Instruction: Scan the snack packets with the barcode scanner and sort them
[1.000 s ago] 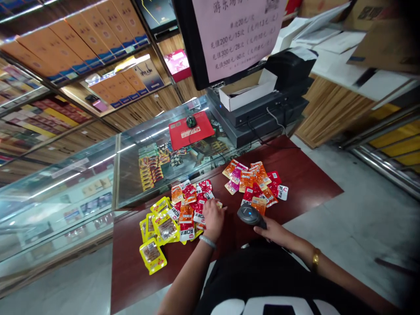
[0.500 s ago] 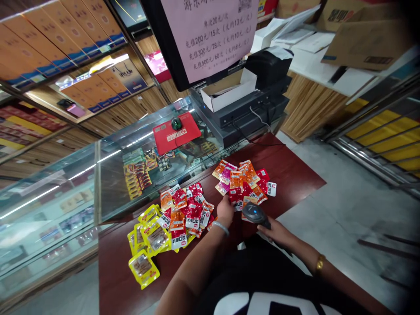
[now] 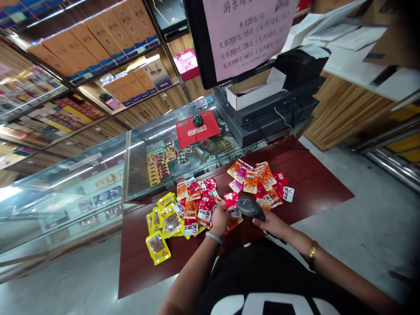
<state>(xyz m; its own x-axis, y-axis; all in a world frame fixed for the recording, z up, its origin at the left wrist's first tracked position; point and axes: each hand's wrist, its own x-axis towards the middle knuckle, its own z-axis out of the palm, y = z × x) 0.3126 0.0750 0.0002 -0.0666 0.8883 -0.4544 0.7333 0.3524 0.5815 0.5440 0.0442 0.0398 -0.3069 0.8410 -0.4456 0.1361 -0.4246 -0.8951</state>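
A red snack packet (image 3: 231,200) is pinched upright in the left hand (image 3: 220,216), just at nine o'clock of the black barcode scanner (image 3: 250,206) gripped by the right hand (image 3: 271,224). Red packets (image 3: 200,203) lie at nine, yellow packets (image 3: 162,225) beyond, orange packets (image 3: 259,177) at one, all on the dark red table (image 3: 308,183).

Bare tabletop (image 3: 315,188) right is free; snack packets (image 3: 197,203) prob. crowd left-centre.

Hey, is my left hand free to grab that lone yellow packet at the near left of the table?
Probably not yet. The left hand is shut on a red packet held up to the scanner. The path to the yellow packet looks open across bare table.
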